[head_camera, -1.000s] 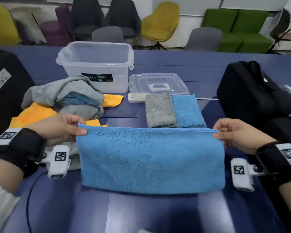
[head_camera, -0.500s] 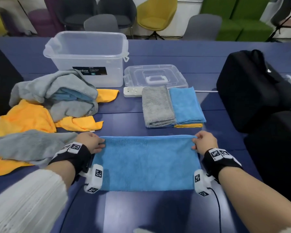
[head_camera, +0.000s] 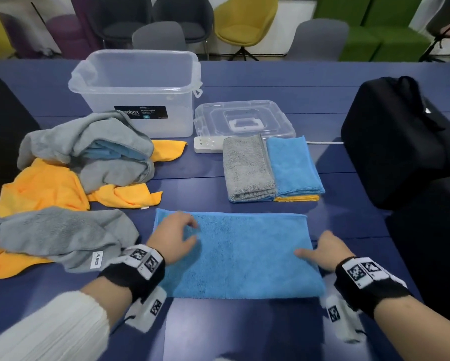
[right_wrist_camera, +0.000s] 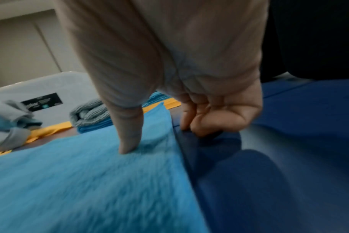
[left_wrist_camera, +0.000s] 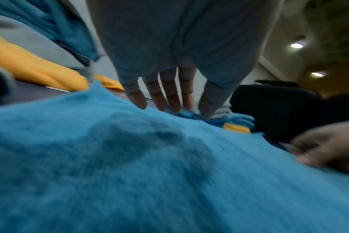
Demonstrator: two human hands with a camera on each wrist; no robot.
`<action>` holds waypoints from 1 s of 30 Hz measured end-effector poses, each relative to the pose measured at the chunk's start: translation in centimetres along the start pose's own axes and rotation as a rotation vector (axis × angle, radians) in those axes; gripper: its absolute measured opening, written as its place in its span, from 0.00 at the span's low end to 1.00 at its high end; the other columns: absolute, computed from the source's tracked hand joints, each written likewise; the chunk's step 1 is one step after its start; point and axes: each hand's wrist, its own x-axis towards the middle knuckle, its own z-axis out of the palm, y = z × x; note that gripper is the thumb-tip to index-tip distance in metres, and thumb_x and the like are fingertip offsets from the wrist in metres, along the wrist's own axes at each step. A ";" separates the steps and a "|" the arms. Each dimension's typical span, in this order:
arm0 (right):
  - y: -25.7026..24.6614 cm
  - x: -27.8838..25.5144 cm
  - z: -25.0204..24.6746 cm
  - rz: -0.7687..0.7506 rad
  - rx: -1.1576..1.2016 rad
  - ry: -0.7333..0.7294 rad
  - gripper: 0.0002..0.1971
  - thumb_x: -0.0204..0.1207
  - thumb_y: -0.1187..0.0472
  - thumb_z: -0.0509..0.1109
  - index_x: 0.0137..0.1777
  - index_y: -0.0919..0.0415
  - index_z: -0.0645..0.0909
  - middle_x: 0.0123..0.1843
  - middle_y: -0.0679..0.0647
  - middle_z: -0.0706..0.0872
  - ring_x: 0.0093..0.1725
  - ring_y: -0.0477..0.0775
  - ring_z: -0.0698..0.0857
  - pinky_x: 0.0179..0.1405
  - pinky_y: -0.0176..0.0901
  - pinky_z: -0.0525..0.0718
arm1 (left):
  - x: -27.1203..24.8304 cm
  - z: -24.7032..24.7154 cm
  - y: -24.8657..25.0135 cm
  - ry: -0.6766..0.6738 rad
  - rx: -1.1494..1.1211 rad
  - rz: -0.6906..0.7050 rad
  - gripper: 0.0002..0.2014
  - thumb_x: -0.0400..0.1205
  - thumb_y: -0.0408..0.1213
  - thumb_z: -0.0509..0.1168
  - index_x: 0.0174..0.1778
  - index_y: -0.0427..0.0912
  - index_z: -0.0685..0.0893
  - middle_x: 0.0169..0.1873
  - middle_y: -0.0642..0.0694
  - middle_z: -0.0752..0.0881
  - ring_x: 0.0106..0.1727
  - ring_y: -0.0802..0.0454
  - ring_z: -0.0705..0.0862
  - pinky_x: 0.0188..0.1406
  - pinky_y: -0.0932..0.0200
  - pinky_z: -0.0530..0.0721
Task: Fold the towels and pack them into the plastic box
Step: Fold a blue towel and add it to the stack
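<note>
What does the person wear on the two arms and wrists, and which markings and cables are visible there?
Each wrist carries a black fabric band with white square-patterned marker tags: left hand, right hand. A white camera block with a similar marker hangs below the left band, and a thin dark cable runs from it. A white ribbed sleeve covers the left forearm; the right forearm is bare.

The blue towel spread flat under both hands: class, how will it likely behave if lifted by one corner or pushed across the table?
The blue towel would probably hang limp: it lies flat and dents under the right hand's thumb. Pushed, its fuzzy pile likely drags on the table and bunches rather than sliding.
</note>
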 end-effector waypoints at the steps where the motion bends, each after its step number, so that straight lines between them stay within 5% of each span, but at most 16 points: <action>1: 0.3 -0.1 0.5 -0.003 -0.056 -0.013 0.31 0.66 0.41 0.78 0.53 0.64 0.71 0.55 0.56 0.78 0.50 0.55 0.79 0.42 0.45 0.78 | -0.2 0.9 0.6 -0.083 0.024 0.074 0.18 0.73 0.49 0.68 0.57 0.47 0.82 0.55 0.52 0.80 0.59 0.51 0.78 0.66 0.50 0.74; 3: 0.4 -0.3 1.4 -0.016 -0.075 -0.004 0.26 0.64 0.38 0.76 0.49 0.59 0.76 0.56 0.57 0.79 0.50 0.56 0.82 0.46 0.48 0.84 | -0.4 2.8 2.2 -0.239 0.161 0.165 0.34 0.69 0.58 0.69 0.71 0.51 0.74 0.70 0.52 0.74 0.73 0.49 0.70 0.75 0.41 0.67; 6: -0.2 -0.8 1.8 -0.073 -0.001 -0.004 0.15 0.69 0.47 0.74 0.48 0.57 0.82 0.57 0.57 0.83 0.51 0.57 0.84 0.51 0.50 0.85 | -0.7 5.2 4.3 -0.402 0.375 0.128 0.55 0.66 0.63 0.73 0.83 0.57 0.49 0.84 0.56 0.47 0.85 0.47 0.43 0.78 0.28 0.46; 8: -0.7 -1.7 1.6 -0.123 0.147 -0.033 0.12 0.71 0.56 0.74 0.53 0.57 0.81 0.56 0.54 0.86 0.53 0.55 0.85 0.51 0.48 0.84 | -0.5 5.7 5.0 -0.424 0.408 0.078 0.60 0.64 0.64 0.74 0.84 0.57 0.42 0.84 0.56 0.38 0.84 0.45 0.36 0.76 0.24 0.42; 13: -3.9 -4.8 1.4 -0.348 0.449 -0.068 0.19 0.71 0.62 0.75 0.58 0.54 0.72 0.56 0.45 0.83 0.54 0.44 0.83 0.44 0.36 0.80 | 0.2 5.7 4.7 -0.458 0.429 0.056 0.62 0.62 0.65 0.75 0.84 0.56 0.41 0.84 0.55 0.36 0.84 0.44 0.34 0.75 0.22 0.43; 15: -5.5 -5.5 2.2 -0.413 0.494 -0.116 0.21 0.69 0.61 0.77 0.57 0.54 0.70 0.55 0.47 0.85 0.52 0.44 0.85 0.47 0.40 0.84 | 0.2 5.6 4.6 -0.426 0.321 0.052 0.58 0.62 0.67 0.72 0.84 0.56 0.48 0.84 0.56 0.42 0.85 0.46 0.38 0.76 0.25 0.43; 17: -7.1 -5.6 3.3 -0.424 0.510 -0.172 0.24 0.67 0.59 0.78 0.58 0.52 0.68 0.52 0.52 0.87 0.46 0.47 0.88 0.37 0.37 0.84 | 0.5 5.3 4.4 -0.285 0.052 0.036 0.49 0.65 0.69 0.65 0.80 0.50 0.64 0.82 0.52 0.62 0.83 0.49 0.57 0.80 0.37 0.54; 19: -8.7 -5.8 4.4 -0.435 0.471 -0.205 0.27 0.66 0.57 0.78 0.59 0.51 0.67 0.49 0.54 0.87 0.41 0.49 0.87 0.29 0.33 0.78 | 0.7 4.9 4.1 -0.114 -0.295 -0.011 0.32 0.73 0.62 0.63 0.67 0.45 0.80 0.66 0.48 0.82 0.67 0.52 0.80 0.74 0.52 0.72; 20: -9.4 -5.8 4.8 -0.449 0.451 -0.214 0.28 0.65 0.57 0.78 0.60 0.51 0.67 0.45 0.53 0.86 0.37 0.45 0.86 0.27 0.32 0.76 | 0.7 4.6 4.1 -0.075 -0.459 -0.059 0.23 0.77 0.57 0.64 0.59 0.44 0.83 0.57 0.47 0.87 0.56 0.53 0.85 0.68 0.51 0.78; 22: -10.5 -6.1 5.5 -0.465 0.433 -0.241 0.28 0.66 0.59 0.79 0.61 0.54 0.67 0.38 0.48 0.79 0.24 0.34 0.79 0.22 0.29 0.73 | 0.6 4.2 4.4 -0.118 -0.730 -0.209 0.16 0.83 0.50 0.62 0.50 0.39 0.83 0.46 0.44 0.88 0.41 0.52 0.87 0.52 0.50 0.86; 24: -11.3 -6.5 6.1 -0.439 0.440 -0.313 0.28 0.68 0.63 0.78 0.63 0.55 0.65 0.36 0.48 0.76 0.17 0.35 0.77 0.18 0.30 0.73 | 0.5 4.3 4.5 -0.180 -0.841 -0.312 0.14 0.85 0.45 0.62 0.47 0.36 0.81 0.40 0.42 0.85 0.35 0.51 0.85 0.40 0.52 0.86; 30: -11.0 -7.2 6.5 -0.408 0.402 -0.462 0.38 0.73 0.58 0.75 0.78 0.57 0.58 0.38 0.51 0.86 0.32 0.53 0.83 0.28 0.39 0.81 | 0.1 5.7 3.1 -0.134 -0.529 -0.205 0.06 0.73 0.32 0.72 0.40 0.45 0.82 0.26 0.53 0.77 0.27 0.55 0.74 0.35 0.56 0.77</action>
